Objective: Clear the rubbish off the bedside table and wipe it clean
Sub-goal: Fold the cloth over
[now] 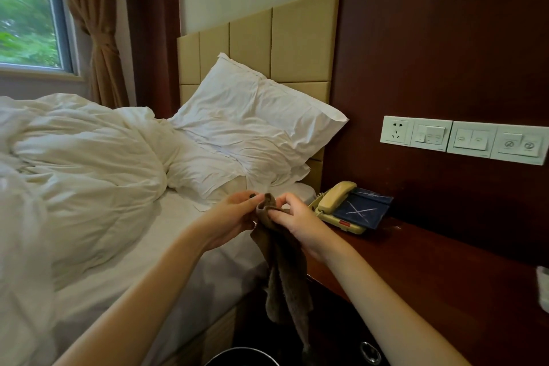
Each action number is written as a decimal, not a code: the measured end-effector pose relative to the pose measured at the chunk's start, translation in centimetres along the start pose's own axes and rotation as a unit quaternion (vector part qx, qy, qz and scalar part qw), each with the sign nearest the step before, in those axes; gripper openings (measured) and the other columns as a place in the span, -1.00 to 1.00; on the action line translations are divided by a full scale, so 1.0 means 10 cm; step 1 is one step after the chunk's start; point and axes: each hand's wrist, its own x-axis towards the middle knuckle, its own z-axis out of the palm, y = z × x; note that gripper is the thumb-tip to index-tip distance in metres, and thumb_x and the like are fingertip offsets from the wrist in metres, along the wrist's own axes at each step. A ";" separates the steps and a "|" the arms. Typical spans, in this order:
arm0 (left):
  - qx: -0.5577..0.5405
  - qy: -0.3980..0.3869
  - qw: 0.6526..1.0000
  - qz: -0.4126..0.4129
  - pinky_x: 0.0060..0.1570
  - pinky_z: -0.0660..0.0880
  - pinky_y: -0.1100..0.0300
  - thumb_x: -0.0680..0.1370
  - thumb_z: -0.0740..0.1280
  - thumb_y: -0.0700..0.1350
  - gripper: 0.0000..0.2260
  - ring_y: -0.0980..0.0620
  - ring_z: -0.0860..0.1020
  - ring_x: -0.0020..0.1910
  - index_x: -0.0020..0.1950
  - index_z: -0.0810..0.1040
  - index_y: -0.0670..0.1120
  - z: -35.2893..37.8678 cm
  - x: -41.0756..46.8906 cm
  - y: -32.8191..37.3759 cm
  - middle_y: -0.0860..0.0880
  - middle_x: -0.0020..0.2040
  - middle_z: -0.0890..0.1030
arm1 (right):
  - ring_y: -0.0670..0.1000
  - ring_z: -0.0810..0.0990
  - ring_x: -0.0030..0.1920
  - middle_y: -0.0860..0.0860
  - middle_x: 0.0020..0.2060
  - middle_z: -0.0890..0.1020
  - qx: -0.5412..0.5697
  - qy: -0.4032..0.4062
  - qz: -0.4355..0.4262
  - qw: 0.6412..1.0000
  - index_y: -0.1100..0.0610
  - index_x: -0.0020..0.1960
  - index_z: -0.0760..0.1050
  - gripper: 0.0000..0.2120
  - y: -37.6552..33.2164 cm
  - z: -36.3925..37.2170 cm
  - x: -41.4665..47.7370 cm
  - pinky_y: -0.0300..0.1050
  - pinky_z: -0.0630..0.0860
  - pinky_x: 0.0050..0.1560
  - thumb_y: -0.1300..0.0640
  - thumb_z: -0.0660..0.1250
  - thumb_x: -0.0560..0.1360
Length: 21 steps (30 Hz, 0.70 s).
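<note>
A brown cloth (285,270) hangs down between the bed and the dark wooden bedside table (430,270). My left hand (234,214) pinches its top edge from the left. My right hand (297,220) pinches the same top edge from the right, fingers curled over the fabric. Both hands are held just left of the table's near corner, above its front edge. The cloth's lower end dangles in front of the table's dark front.
A beige telephone (335,202) with a dark blue card (361,211) sits at the table's far end. A white object (543,291) shows at the right edge. A dark bin rim (240,358) is at the bottom. The unmade bed (118,187) lies to the left, with wall switches (463,140) above the table.
</note>
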 end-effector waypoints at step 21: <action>0.107 0.052 0.993 -0.006 -0.35 0.37 0.29 0.63 0.17 -0.17 -0.80 0.10 0.41 -0.38 -0.13 0.51 -0.17 -0.10 -0.02 -0.05 0.00 -0.32 0.40 | 0.11 0.67 -0.05 0.18 0.00 0.64 0.192 0.109 0.071 0.973 0.19 0.11 0.44 -0.86 0.63 -0.32 -0.29 -0.05 0.60 -0.13 0.18 0.26 0.57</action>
